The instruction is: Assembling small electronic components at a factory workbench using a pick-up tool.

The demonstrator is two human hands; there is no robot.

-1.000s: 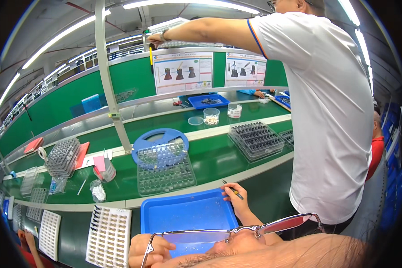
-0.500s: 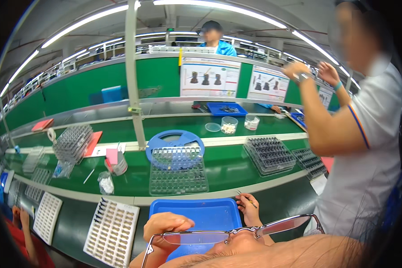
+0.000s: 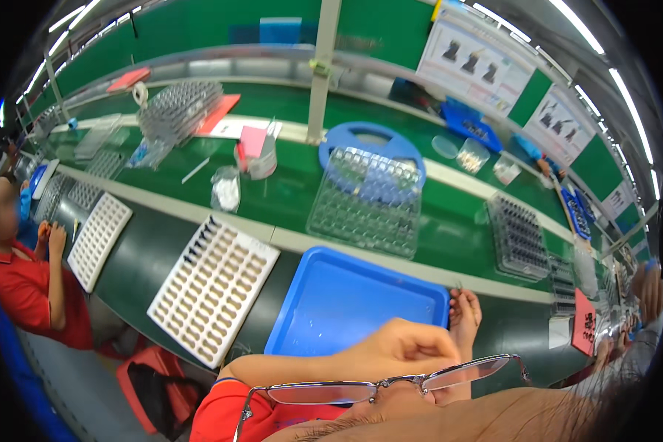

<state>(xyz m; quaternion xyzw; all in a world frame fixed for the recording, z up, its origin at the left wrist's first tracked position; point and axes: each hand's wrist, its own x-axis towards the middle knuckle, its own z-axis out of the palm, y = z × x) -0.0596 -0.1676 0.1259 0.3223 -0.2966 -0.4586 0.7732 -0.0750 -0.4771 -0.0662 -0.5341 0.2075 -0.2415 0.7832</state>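
Note:
My left hand (image 3: 405, 348) is over the near right part of a blue tray (image 3: 368, 295), its fingers curled and pressed together. Whatever they may hold is hidden. Beyond it, at the tray's right edge, my right hand (image 3: 465, 313) is closed round a thin, dark tool like tweezers (image 3: 459, 285), only its tip showing. The tray holds a few tiny specks. To its left lies a white tray (image 3: 214, 291) of shaped hollows, with several black parts (image 3: 200, 239) in the far left row. Eyeglass frames (image 3: 379, 387) cross the lower edge and cover part of my hands.
Behind the blue tray, a clear blister tray (image 3: 365, 210) leans on a blue reel (image 3: 372, 136). Stacked trays of dark parts (image 3: 519, 236) stand to the right. A bag of white bits (image 3: 226, 190) lies left of centre. At far left, a person in red (image 3: 33, 295) works beside another white tray (image 3: 99, 239).
The view has swung left and downward, so the bench appears further right and higher. My left hand has come closer to my right hand. The person in white has mostly left the view.

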